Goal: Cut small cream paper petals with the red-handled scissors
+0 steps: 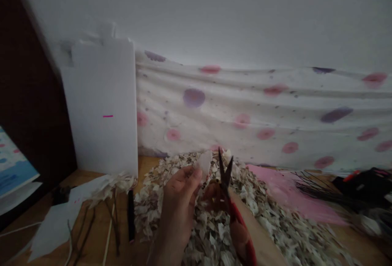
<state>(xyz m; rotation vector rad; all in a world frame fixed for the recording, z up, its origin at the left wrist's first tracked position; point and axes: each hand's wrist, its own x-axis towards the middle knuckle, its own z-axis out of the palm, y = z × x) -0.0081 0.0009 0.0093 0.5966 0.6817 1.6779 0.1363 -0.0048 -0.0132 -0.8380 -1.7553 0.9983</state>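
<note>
My left hand (180, 202) pinches a thin, whitish, petal-like piece (206, 162) between thumb and fingers. Just to its right, my right hand (240, 233) is closed round a pair of scissors (238, 221) with red handles. The dark blades point upward and stand apart, beside the whitish piece without visibly touching it. Part of the right hand is hidden behind the scissors, and its fingers are dim. Beneath both hands spreads a large heap of pale, dry, flake-like pieces (272, 221).
A white board (101, 98) leans at the wall, beside a flowered cloth (220, 107). On the left lie a pale petalled bunch (112, 186), thin twigs (85, 233), white paper (55, 225) and a black pen-like stick (131, 217). Pink sheeting (288, 194) and dark twigs (321, 194) lie right.
</note>
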